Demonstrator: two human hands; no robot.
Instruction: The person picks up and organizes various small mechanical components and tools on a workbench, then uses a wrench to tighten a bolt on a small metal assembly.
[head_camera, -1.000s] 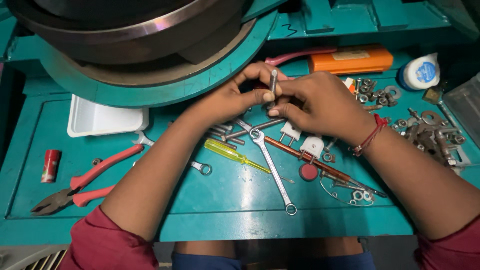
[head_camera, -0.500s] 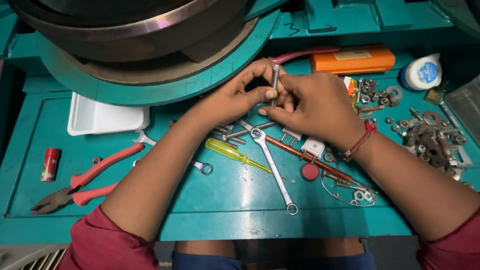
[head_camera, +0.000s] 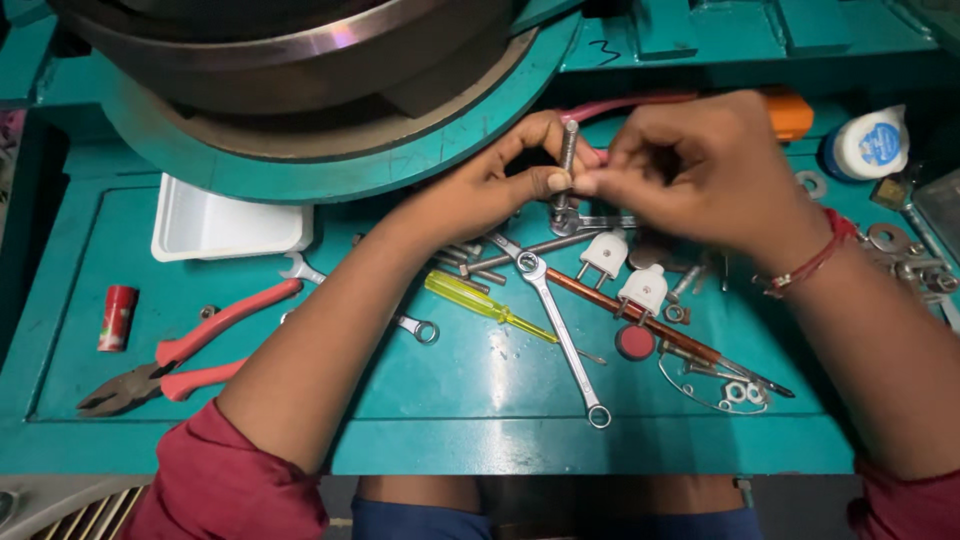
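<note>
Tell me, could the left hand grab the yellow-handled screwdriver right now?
Probably not at once: the left hand is busy pinching the metal bolt. The yellow-handled screwdriver lies uncovered just below, so the path looks free.

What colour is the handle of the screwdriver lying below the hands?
Translucent yellow screwdriver handle, best seen in the head view.

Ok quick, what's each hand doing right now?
Left hand: closed, pinching the upright bolt.
Right hand: closed, fingers at the bolt's lower end; exact grip hidden.

I see dim, uneven overhead light, glare on the glossy teal metal worktop (head_camera: 500, 370), dark soft corners, wide-angle edge bending.
</note>
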